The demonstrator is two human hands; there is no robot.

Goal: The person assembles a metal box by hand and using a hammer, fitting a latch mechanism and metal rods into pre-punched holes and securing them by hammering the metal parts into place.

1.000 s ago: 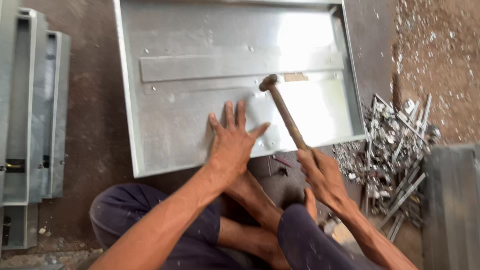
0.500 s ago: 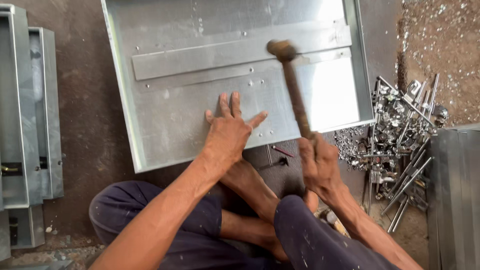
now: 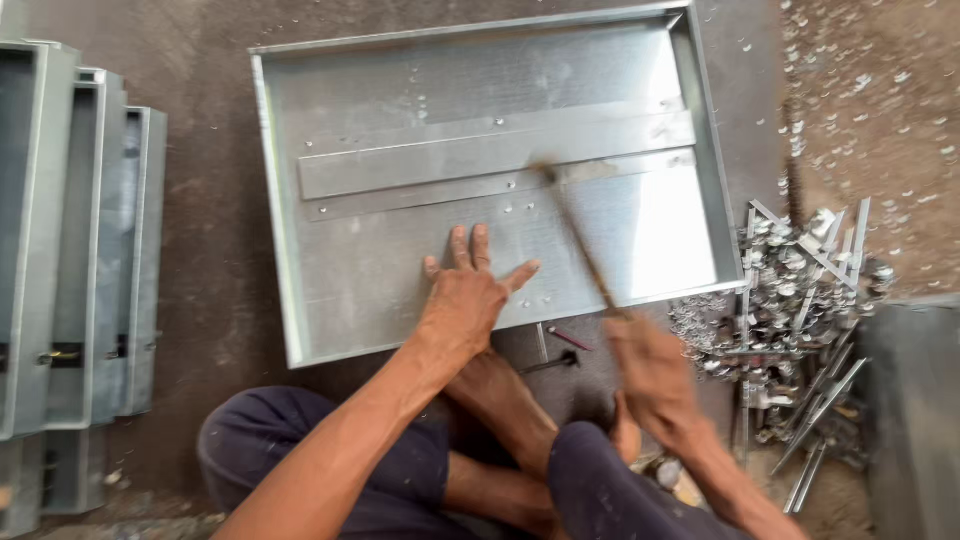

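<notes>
Head view: your right hand point(image 3: 655, 375) clenches the hammer point(image 3: 578, 240) handle at the near edge of the metal tray point(image 3: 480, 80); its blurred long axis runs up-left to the riveted strip point(image 3: 420, 170), beyond your left hand point(image 3: 470, 295), spread flat, grasping nothing.

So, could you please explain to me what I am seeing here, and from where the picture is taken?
The picture comes from a camera worn on a person's head, looking down at their own two bare hands; there is no machine. The person sits on the ground. The left hand presses flat on a shallow metal tray with a riveted strip across it. The right hand grips a hammer, blurred by motion. A pile of metal scraps lies to the right, and similar stacked trays stand to the left.
</notes>
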